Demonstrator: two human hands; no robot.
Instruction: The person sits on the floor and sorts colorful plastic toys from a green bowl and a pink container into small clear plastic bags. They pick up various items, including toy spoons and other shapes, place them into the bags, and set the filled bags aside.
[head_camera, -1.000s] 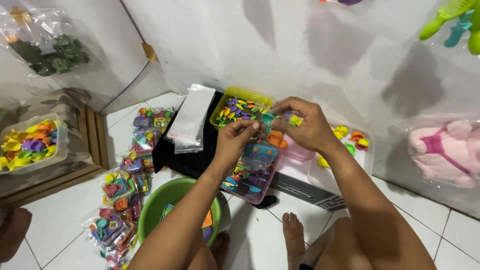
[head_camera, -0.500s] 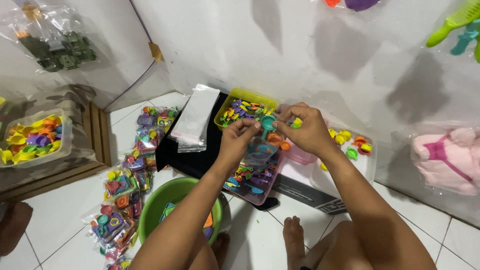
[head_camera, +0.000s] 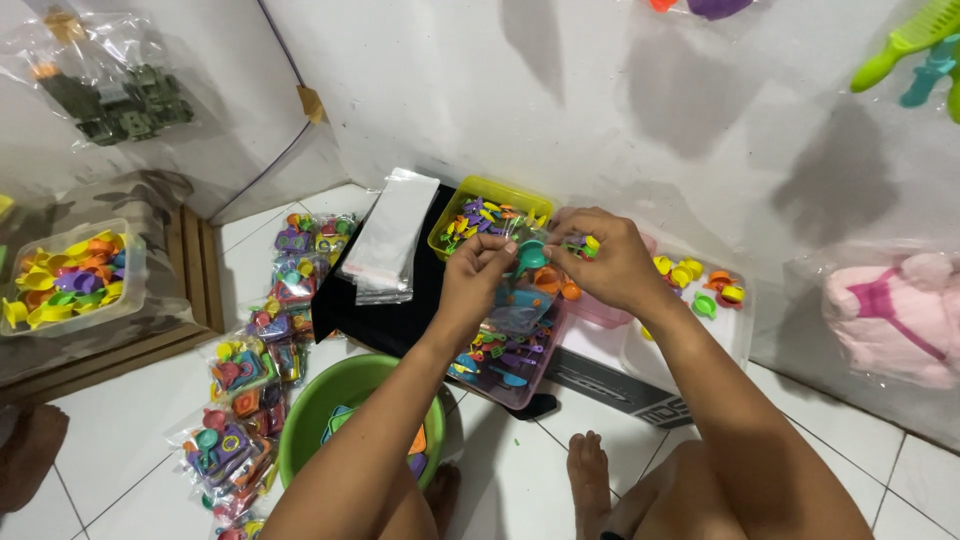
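Note:
My left hand (head_camera: 478, 275) pinches the upper edge of a small clear plastic bag (head_camera: 522, 300) that hangs between both hands with colourful toy pieces inside. My right hand (head_camera: 605, 262) holds the bag's other side and grips small toy pieces, one yellow, at its fingertips. A teal toy piece (head_camera: 530, 259) sits at the bag's mouth between the two hands. Below the hands lies a pink tray (head_camera: 505, 385) with mixed toy pieces. Behind it stands a yellow tray (head_camera: 495, 190) of small toys.
A green basin (head_camera: 335, 400) sits near my left forearm. Filled toy bags (head_camera: 250, 390) lie in a row on the white floor tiles at left. A stack of empty clear bags (head_camera: 385, 235) rests on a black cloth. A clear tub (head_camera: 70, 280) of toys stands far left; my foot (head_camera: 590, 475) rests on the floor.
Both hands stay together over the pink tray, working at the bag's mouth. The view has shifted slightly; the hands sit a little higher.

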